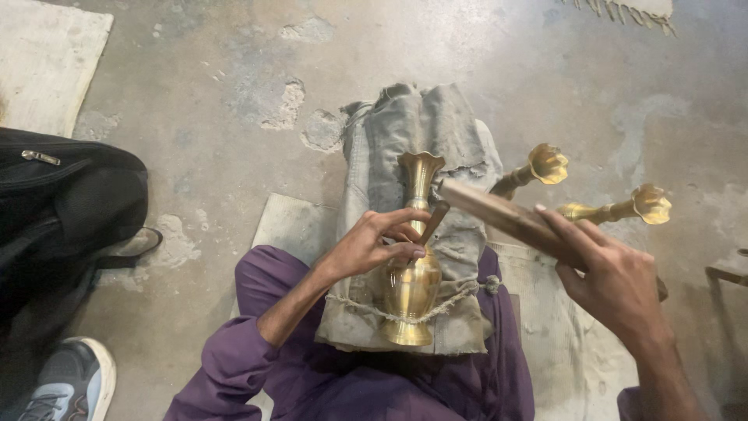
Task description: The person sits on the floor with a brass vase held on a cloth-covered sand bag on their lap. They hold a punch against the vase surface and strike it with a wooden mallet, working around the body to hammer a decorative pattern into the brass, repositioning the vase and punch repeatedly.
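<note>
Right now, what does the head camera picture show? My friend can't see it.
A person's left hand holds a small tool against a brass vase lying on a grey cloth pad over their lap, while the right hand grips a flat wooden bar. Two more brass vases lie on the concrete floor.

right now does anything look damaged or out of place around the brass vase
The brass vase itself looks sound, lying roped onto a frayed grey cloth pad. The concrete floor is chipped in patches just beyond the pad. Two more brass vases lie tipped on the floor to the right.
</note>
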The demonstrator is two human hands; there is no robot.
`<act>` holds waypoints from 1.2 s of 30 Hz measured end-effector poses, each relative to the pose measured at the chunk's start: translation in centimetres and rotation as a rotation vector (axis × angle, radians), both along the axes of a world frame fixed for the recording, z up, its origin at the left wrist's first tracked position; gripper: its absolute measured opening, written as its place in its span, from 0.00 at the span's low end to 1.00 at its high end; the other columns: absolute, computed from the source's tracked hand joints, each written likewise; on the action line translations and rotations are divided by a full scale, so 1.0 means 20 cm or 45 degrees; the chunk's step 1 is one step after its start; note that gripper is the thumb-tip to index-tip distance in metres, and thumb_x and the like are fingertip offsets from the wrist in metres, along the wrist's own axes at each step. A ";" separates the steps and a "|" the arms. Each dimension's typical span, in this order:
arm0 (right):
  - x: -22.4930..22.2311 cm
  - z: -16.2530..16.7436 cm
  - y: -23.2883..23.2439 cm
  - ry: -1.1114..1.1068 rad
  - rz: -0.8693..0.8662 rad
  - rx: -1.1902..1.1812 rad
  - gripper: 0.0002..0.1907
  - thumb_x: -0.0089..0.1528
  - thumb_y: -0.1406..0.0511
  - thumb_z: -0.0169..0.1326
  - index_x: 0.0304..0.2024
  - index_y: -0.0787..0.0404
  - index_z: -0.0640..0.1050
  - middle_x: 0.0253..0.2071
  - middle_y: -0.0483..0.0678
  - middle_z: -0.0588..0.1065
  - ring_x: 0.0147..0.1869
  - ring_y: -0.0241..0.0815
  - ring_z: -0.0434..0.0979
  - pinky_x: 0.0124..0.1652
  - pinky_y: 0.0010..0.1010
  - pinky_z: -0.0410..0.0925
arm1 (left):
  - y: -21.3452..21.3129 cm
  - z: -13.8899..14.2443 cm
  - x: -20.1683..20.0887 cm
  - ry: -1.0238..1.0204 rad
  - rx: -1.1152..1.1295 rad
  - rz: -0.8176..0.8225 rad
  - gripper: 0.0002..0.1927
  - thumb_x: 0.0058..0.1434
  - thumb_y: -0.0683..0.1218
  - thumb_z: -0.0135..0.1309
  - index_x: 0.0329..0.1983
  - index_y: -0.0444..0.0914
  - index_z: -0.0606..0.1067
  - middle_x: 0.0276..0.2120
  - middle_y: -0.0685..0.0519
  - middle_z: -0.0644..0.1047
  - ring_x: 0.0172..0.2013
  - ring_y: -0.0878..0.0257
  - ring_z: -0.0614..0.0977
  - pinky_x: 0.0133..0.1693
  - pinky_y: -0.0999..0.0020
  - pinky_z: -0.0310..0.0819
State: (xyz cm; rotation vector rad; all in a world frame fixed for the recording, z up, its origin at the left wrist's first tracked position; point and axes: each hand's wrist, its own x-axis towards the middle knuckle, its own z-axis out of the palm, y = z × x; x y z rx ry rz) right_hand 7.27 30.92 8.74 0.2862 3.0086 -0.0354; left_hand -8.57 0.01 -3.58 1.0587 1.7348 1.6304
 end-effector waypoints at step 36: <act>-0.18 0.12 -0.01 -0.015 0.061 -0.038 0.38 0.61 0.59 0.59 0.72 0.32 0.63 0.50 0.44 0.81 0.36 0.40 0.85 0.41 0.35 0.80 | -0.06 0.04 0.12 -0.116 0.037 0.267 0.29 0.62 0.48 0.64 0.65 0.36 0.72 0.39 0.48 0.86 0.38 0.64 0.88 0.41 0.64 0.85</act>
